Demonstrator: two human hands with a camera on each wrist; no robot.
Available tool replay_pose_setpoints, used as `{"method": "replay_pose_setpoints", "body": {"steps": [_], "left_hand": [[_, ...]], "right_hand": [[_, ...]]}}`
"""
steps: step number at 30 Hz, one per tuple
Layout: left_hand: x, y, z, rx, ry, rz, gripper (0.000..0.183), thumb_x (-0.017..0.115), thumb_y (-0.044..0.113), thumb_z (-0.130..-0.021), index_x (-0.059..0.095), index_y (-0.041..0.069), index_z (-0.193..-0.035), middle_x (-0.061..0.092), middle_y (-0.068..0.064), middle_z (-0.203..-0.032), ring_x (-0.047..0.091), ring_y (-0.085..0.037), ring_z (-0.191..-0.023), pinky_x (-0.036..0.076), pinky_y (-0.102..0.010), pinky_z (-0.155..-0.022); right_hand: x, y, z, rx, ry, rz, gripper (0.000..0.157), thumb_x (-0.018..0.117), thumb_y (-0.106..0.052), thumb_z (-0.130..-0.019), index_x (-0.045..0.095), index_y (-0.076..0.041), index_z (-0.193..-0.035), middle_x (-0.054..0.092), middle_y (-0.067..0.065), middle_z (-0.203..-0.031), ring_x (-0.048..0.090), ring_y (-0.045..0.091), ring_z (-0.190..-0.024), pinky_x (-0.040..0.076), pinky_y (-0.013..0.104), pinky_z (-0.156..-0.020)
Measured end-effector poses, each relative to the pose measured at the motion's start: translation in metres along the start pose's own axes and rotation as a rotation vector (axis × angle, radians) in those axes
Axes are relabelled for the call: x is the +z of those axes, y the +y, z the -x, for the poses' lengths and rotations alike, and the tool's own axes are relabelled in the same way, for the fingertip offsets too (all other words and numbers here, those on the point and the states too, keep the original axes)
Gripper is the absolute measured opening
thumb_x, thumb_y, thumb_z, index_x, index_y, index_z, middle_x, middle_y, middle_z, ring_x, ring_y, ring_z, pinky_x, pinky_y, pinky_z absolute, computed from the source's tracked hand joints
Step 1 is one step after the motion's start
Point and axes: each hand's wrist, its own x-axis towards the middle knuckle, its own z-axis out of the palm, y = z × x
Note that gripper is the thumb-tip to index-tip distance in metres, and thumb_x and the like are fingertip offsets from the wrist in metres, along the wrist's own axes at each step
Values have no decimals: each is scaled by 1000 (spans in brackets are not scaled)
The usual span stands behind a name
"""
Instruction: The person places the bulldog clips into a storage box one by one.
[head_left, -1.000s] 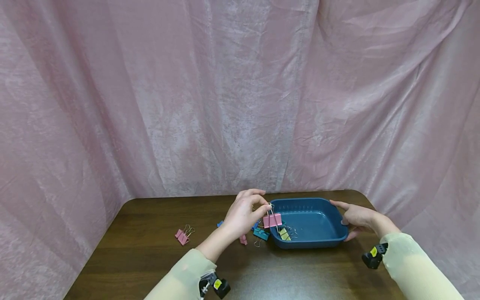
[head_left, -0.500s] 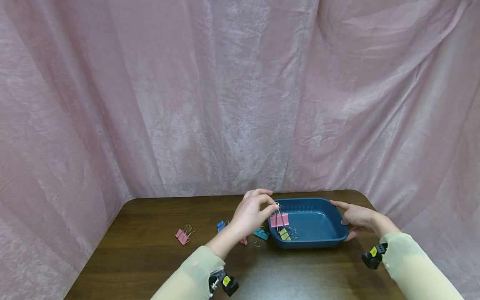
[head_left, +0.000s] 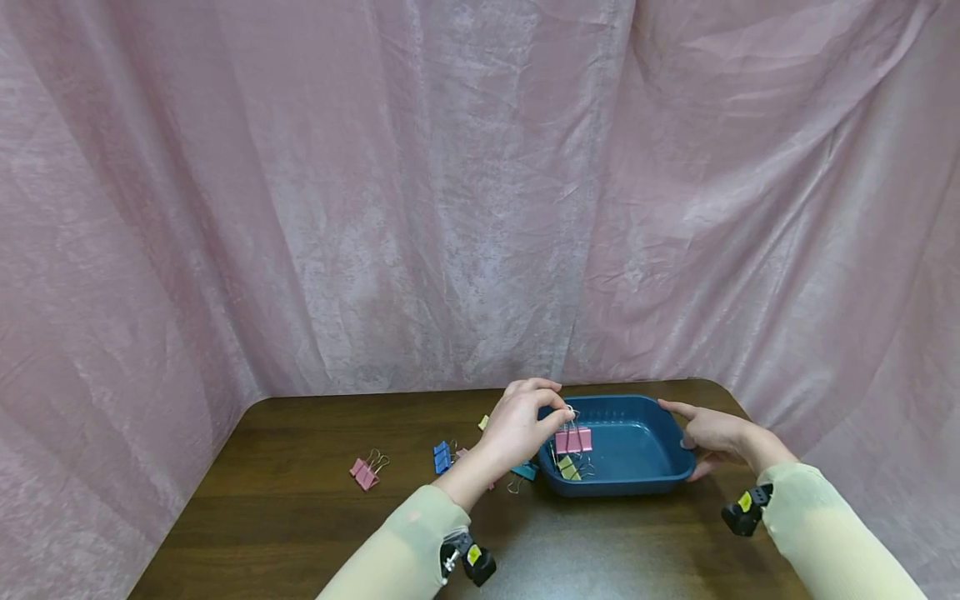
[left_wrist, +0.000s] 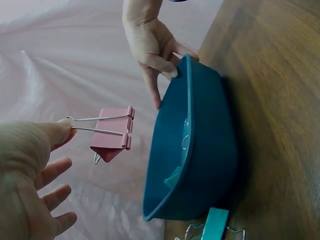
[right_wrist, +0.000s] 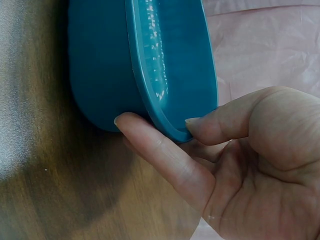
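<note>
Pink binder clip (head_left: 573,440) is pinched by left hand (head_left: 520,427) above left part of blue tray (head_left: 633,450), itself gripped by right hand (head_left: 716,433); best lowered well inside, beside yellow clip (head_left: 568,468), before being let go.

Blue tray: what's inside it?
A yellow clip and wire handles show inside the blue tray. From the head view, the pink clip pinched by the left hand hides whatever lies behind it.
</note>
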Motion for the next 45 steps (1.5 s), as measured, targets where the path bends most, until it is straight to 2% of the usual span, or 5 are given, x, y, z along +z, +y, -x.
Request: {"method": "replay_pose_setpoints", "body": {"steps": [12, 26, 36, 45], "left_hand": [[22, 7, -6, 5, -42, -85, 14, 70, 39, -98, 78, 28, -92, 66, 7, -130, 53, -22, -127, 45, -41, -103], [44, 19, -13, 8, -71, -168, 13, 69, 43, -98, 79, 35, -95, 64, 14, -130, 51, -17, -128, 44, -37, -104], [61, 26, -19, -18, -71, -146, 12, 71, 43, -96, 80, 37, -94, 65, 16, -124, 53, -13, -122, 44, -31, -101], [67, 26, -21, -15, -81, -142, 12, 71, 44, -96, 81, 38, -93, 67, 18, -118, 55, -11, -117, 44, -30, -99]], "right_hand": [[-1, 2, 0, -3, -7, -13, 85, 44, 16, -91, 11, -11, -164, -1, 44, -155, 66, 42, -98, 61, 49, -69], [0, 1, 3, 21, 10, -23, 86, 44, 16, -90, 12, -12, -164, 4, 45, -154, 68, 41, -91, 61, 49, -70], [1, 0, 5, 23, 13, -12, 87, 47, 14, -91, 10, -14, -165, 5, 45, -154, 69, 41, -91, 60, 49, -72], [1, 0, 3, 19, 15, -4, 85, 46, 15, -90, 13, -12, -164, 10, 47, -151, 69, 42, -93, 61, 49, -70]]}}
